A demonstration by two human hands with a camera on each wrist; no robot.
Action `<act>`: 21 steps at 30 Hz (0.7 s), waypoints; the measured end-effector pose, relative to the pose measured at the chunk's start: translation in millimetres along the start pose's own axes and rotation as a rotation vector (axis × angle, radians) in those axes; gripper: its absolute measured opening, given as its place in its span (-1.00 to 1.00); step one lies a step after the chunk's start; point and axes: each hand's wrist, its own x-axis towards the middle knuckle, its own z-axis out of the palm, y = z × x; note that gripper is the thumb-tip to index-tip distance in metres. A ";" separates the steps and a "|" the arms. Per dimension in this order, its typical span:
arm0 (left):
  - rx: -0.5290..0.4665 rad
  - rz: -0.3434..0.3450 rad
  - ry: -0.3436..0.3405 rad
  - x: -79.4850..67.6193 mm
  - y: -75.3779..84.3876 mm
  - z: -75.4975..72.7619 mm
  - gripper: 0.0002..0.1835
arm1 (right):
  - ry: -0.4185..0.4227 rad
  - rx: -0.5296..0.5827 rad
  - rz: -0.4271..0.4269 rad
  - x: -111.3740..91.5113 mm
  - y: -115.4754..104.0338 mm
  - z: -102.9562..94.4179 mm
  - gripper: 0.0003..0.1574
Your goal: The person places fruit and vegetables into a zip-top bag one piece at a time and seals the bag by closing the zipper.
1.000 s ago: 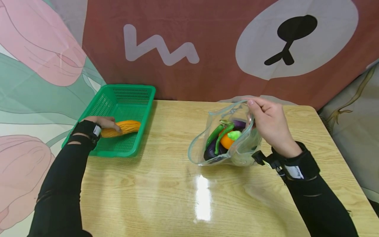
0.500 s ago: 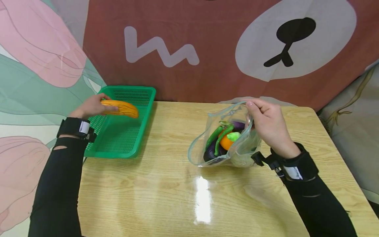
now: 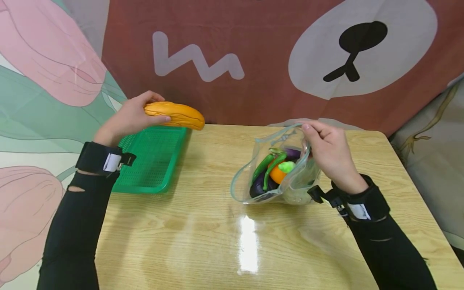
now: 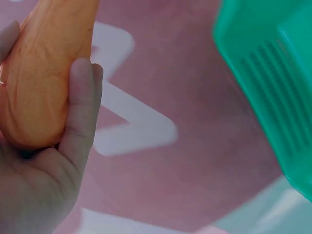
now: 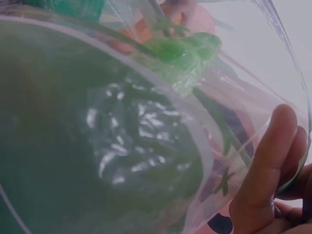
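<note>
My left hand [image 3: 131, 117] grips a long orange vegetable [image 3: 177, 114] with grooved skin, thumb along its near side. It is raised over the back of the green basket [image 3: 167, 177]. In the left wrist view the orange vegetable [image 4: 41, 83] lies along the palm between thumb and fingers. My right hand [image 3: 330, 151] pinches the rim of a clear plastic bag [image 3: 241, 181] and holds its mouth open. Inside the bag are a dark eggplant [image 3: 258, 186], green peppers [image 3: 266, 164], an orange item [image 3: 277, 174] and a bright green piece [image 3: 286, 166].
The bag stands on a wood-grain table [image 3: 203, 233], right of the basket. Behind the table hangs a brown printed cloth [image 3: 268, 80]. A black wrist camera mount [image 3: 319, 194] sits close to the bag's right side.
My left hand has lifted the orange vegetable out of the basket and moved it up and to the right. The right hand and the bag have stayed nearly still.
</note>
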 end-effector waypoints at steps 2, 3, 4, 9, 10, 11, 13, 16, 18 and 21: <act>-0.014 0.018 0.002 -1.2 11.9 2.4 -0.38 | 0.005 -0.005 -0.001 0.3 0.2 -0.3 -0.62; -0.023 0.030 0.000 -1.7 17.5 3.5 -0.38 | 0.008 -0.007 -0.002 0.5 0.2 -0.5 -0.62; -0.030 0.046 -0.003 -2.1 22.8 4.8 -0.38 | 0.008 -0.008 0.000 0.6 0.3 -0.6 -0.62; -0.108 0.137 -0.016 -8.3 49.2 13.4 -0.44 | 0.005 -0.015 0.011 1.3 0.5 -0.4 -0.60; -0.124 0.162 -0.015 -10.6 54.9 15.6 -0.45 | 0.003 -0.015 0.016 1.4 0.5 -0.3 -0.59; -0.143 0.186 -0.014 -12.9 60.9 17.8 -0.46 | 0.002 -0.016 0.018 1.6 0.5 -0.1 -0.59; -0.169 0.228 -0.011 -17.5 73.1 23.1 -0.47 | 0.001 -0.016 0.025 1.8 0.0 0.2 -0.58; -0.203 0.281 -0.021 -23.8 92.4 32.3 -0.45 | 0.005 -0.019 0.028 2.2 -1.0 0.6 -0.57; -0.202 0.322 -0.028 -27.2 104.9 39.3 -0.45 | 0.005 -0.018 0.031 2.4 -1.6 0.6 -0.56; -0.192 0.392 -0.031 -32.0 121.1 50.4 -0.44 | 0.001 -0.011 0.037 2.6 -2.3 0.7 -0.55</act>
